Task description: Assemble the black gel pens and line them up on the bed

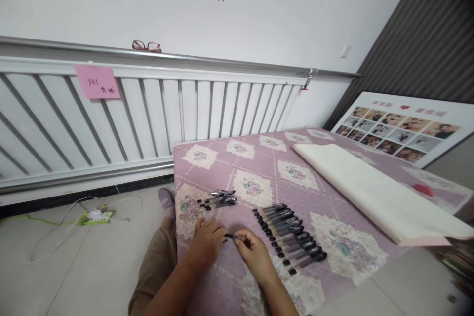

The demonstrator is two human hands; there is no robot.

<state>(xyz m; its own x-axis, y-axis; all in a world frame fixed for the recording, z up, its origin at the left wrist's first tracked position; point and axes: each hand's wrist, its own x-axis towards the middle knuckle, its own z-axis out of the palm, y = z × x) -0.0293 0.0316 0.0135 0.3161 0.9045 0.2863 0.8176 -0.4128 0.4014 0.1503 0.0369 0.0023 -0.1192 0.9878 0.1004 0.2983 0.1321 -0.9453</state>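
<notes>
A short dark stretch of a pen (229, 235) shows between my two hands, over the near part of the purple tablecloth. My left hand (208, 243) has its fingers closed round one end, and a small black tip pokes out under them. My right hand (253, 253) pinches the other end between thumb and fingers. Most of the pen is hidden by the fingers. Beyond my left hand lies a small loose pile of black and clear pen parts (219, 199). To the right of my right hand, several black-capped pens (287, 233) lie side by side in a slanting row.
The patterned tablecloth (259, 170) covers the table. A large cream sheet (355, 185) lies at the right, with a photo board (403, 126) behind it. A white radiator (155, 113) runs along the wall. A power strip (98, 216) with cables is on the floor at left.
</notes>
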